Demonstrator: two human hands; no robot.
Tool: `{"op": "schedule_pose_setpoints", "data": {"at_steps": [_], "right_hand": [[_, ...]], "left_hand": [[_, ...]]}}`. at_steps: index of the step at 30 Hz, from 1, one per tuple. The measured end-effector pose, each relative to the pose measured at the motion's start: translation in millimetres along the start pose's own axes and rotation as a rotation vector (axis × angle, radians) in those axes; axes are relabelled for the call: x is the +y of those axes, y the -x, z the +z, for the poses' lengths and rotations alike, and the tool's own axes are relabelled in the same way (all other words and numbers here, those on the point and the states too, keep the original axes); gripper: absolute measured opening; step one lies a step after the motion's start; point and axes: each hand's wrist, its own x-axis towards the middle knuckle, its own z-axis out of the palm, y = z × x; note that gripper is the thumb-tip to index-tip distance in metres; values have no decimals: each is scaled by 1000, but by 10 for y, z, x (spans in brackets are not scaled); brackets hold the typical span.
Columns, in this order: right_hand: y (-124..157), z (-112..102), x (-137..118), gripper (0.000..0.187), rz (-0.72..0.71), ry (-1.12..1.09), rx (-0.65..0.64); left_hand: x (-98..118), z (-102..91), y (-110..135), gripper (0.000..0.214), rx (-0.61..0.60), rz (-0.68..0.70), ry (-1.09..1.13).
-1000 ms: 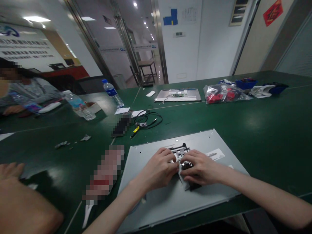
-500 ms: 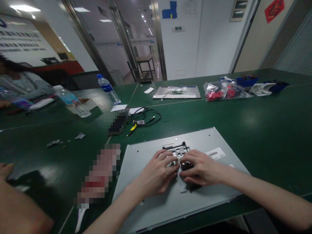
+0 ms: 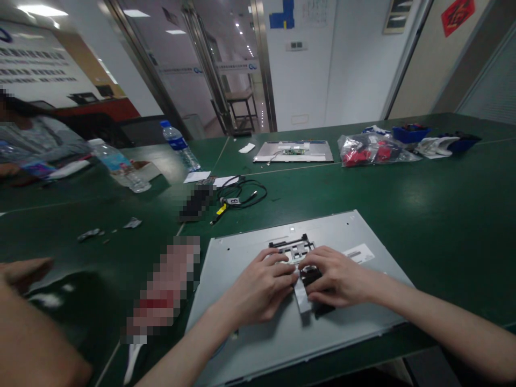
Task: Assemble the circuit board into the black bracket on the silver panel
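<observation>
A flat grey metal panel (image 3: 250, 349), like the back of a display, lies before me. At its middle is a cut-out frame with black edging (image 3: 296, 248). My left hand (image 3: 268, 285) rests over the panel just below this frame, its fingers bent and closed near a silvery strip (image 3: 302, 298); what they pinch is hidden. My right hand (image 3: 341, 278) curls around a black piece (image 3: 311, 277) beside the strip. A dark flap (image 3: 323, 310) shows under that hand. The fingertips of both hands nearly meet.
A co-worker's arm (image 3: 36, 328) reaches in at lower left. Beyond the panel lie a coiled black cable (image 3: 242, 196), water bottles (image 3: 179, 145), a second panel with a circuit board (image 3: 294, 152), a plastic bag of red items (image 3: 374, 152) and blue bins (image 3: 411, 133).
The silvery strip between my hands now shows more plainly, extending toward me. My fingers have shifted slightly. The co-worker's hand at the left edge has moved right.
</observation>
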Motion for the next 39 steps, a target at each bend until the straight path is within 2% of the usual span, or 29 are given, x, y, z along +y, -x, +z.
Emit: {"op": "schedule_pose_setpoints", "data": {"at_steps": [11,23,34,39], "right_hand": [[-9,-58,-61,18,-6,0,140],[-25,-29,-14,24,16,-6,-80],[-39,-81,-49,22,4,-44,-102],[-38,-88,-51,22,12,-81,-102]], "left_hand": [[-4,29,3,21,21,11,-20],[-20,86,19,24,33,-1,11],[-21,92,19,20,35,-23,-3],[20,146,8,15,94,-54,-24]]}}
